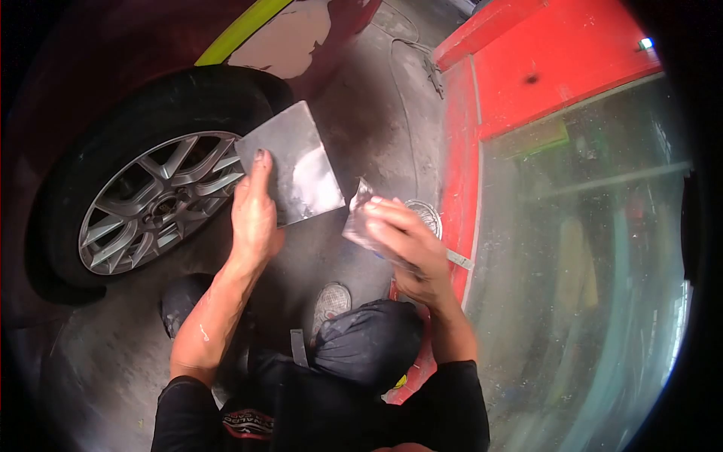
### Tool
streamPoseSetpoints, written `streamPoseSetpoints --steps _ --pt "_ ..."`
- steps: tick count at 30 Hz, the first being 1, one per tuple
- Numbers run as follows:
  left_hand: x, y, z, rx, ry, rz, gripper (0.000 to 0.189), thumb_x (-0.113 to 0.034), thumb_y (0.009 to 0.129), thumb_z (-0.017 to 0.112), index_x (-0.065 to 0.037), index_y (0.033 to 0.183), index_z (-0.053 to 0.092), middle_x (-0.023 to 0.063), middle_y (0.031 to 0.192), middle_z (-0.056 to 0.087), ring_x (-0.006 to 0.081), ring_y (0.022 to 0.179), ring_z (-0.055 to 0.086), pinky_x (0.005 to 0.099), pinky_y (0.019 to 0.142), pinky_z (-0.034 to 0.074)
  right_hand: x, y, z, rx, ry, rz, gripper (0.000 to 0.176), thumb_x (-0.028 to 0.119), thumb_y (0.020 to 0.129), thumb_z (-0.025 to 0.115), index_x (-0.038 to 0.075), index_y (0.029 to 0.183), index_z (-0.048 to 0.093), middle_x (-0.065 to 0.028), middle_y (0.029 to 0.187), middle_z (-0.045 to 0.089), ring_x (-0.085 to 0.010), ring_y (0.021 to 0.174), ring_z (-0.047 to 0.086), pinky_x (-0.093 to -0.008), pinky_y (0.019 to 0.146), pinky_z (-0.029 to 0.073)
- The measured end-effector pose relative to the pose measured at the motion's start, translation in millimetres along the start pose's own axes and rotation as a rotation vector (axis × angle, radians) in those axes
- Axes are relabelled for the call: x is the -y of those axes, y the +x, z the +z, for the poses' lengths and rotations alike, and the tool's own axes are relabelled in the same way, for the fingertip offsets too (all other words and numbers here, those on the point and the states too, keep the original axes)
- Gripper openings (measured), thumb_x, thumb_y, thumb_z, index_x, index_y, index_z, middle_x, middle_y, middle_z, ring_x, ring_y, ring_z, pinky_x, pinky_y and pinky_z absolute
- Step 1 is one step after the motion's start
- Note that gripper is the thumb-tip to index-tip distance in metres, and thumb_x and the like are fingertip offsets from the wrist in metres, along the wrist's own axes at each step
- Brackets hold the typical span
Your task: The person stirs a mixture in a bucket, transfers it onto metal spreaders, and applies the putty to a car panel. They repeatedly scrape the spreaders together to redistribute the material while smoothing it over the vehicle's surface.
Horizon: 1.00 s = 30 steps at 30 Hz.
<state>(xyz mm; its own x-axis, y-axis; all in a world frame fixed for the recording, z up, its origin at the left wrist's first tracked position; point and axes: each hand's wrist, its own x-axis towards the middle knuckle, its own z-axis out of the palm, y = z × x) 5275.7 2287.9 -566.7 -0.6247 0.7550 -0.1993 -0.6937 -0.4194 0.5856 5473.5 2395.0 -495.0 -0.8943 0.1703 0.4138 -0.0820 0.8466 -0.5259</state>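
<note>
My left hand (256,207) grips a flat grey metal plate (282,154) by its near left edge, thumb lying on top. A whitish, shiny patch that looks like filler paste (316,181) covers the plate's right part. Just right of the plate, my right hand (407,237) is closed around a thin greyish putty spreader (360,222), smeared and blurred by motion. A small gap separates the spreader from the plate's right corner. My right fingers hide part of the spreader.
On the left stands a dark red car with a wheel (162,203), yellow-green tape (241,30) and a beige patch (282,38) on its body. A round tin (425,217) is behind my right hand. A red frame (459,151) with a glass pane (572,248) stands right.
</note>
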Motion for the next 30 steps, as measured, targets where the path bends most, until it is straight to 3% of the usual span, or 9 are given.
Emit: streamPoseSetpoints --steps 2,4,10,13,17,21,25,26,30 --pt "10.2 -5.4 15.3 0.030 -0.151 -0.104 0.043 -0.037 0.101 0.056 -0.002 0.126 0.058 0.0093 0.113 0.068 0.0213 0.101 0.067 0.0368 0.090 0.054 9.9 10.6 2.5 -0.190 0.099 -0.112 0.037 -0.010 0.087 0.059 0.005 0.121 0.060 -0.0251 0.131 0.057 -0.0427 0.128 0.052 -0.0562 0.109 0.039" --pt "20.2 -8.9 20.2 0.141 -0.293 -0.202 0.039 -0.033 0.100 0.059 -0.003 0.125 0.059 0.0099 0.114 0.068 0.0203 0.100 0.067 0.0351 0.090 0.055 9.3 16.7 11.7 -0.136 0.071 -0.199 0.040 -0.010 0.085 0.062 0.003 0.122 0.058 -0.0249 0.133 0.055 -0.0440 0.129 0.051 -0.0572 0.108 0.040" --pt "18.3 -14.1 14.4 0.065 -0.088 -0.014 0.034 -0.027 0.099 0.062 -0.001 0.121 0.060 0.0087 0.107 0.069 0.0180 0.097 0.069 0.0345 0.088 0.057 -40.0 4.0 31.5 -0.108 -0.196 -0.097 0.067 -0.011 0.075 0.065 0.009 0.138 0.055 -0.0198 0.142 0.048 -0.0402 0.134 0.046 -0.0562 0.110 0.036" --pt "9.6 -12.7 9.9 0.082 -0.173 -0.153 0.032 -0.028 0.098 0.063 -0.001 0.116 0.061 0.0083 0.103 0.070 0.0181 0.090 0.070 0.0348 0.082 0.059 -62.5 -9.1 23.2 0.011 -0.319 -0.019 0.065 -0.016 0.073 0.060 0.004 0.135 0.057 -0.0210 0.143 0.047 -0.0387 0.132 0.049 -0.0511 0.109 0.040" --pt "22.8 -10.2 3.4 0.187 -0.334 -0.590 0.032 -0.031 0.096 0.066 -0.004 0.112 0.064 0.0061 0.098 0.071 0.0156 0.087 0.070 0.0330 0.079 0.059 -33.8 2.8 19.9 -0.158 0.163 0.263 0.060 -0.021 0.077 0.051 0.001 0.132 0.059 -0.0232 0.132 0.058 -0.0345 0.124 0.058 -0.0394 0.105 0.045" --pt "10.0 -5.1 11.9 0.077 -0.123 -0.408 0.030 -0.030 0.097 0.064 -0.005 0.114 0.062 0.0078 0.107 0.069 0.0186 0.085 0.071 0.0369 0.081 0.060 -4.1 15.0 -6.1 -0.256 0.393 -0.127 0.048 -0.016 0.085 0.056 0.000 0.130 0.061 -0.0222 0.125 0.063 -0.0317 0.118 0.061 -0.0463 0.101 0.048" --pt "20.6 -12.4 6.2 0.190 0.391 -0.023 0.034 -0.031 0.100 0.061 0.002 0.102 0.068 0.0037 0.089 0.070 0.0097 0.076 0.064 0.0288 0.068 0.053 -15.4 27.1 -22.1 -0.015 -0.639 0.014 0.041 0.005 0.083 0.063 0.009 0.123 0.065 -0.0165 0.129 0.061 -0.0394 0.122 0.056 -0.0561 0.102 0.043" --pt "15.7 -19.2 14.4 0.133 0.561 0.096 0.038 -0.032 0.101 0.058 0.004 0.096 0.069 0.0009 0.080 0.068 0.0057 0.074 0.057 0.0263 0.064 0.048 -20.1 23.6 -14.7 0.044 -0.742 -0.037 0.049 0.008 0.078 0.062 0.014 0.127 0.065 -0.0141 0.132 0.059 -0.0391 0.127 0.052 -0.0586 0.105 0.039" --pt "13.8 -22.4 10.0 0.018 0.675 0.150 0.038 -0.032 0.102 0.058 0.004 0.094 0.069 -0.0011 0.079 0.066 0.0040 0.072 0.052 0.0256 0.062 0.046 -10.9 6.8 17.5 0.241 -0.496 -0.114 0.049 0.009 0.078 0.064 0.017 0.126 0.066 -0.0115 0.133 0.059 -0.0371 0.127 0.052 -0.0572 0.106 0.039"
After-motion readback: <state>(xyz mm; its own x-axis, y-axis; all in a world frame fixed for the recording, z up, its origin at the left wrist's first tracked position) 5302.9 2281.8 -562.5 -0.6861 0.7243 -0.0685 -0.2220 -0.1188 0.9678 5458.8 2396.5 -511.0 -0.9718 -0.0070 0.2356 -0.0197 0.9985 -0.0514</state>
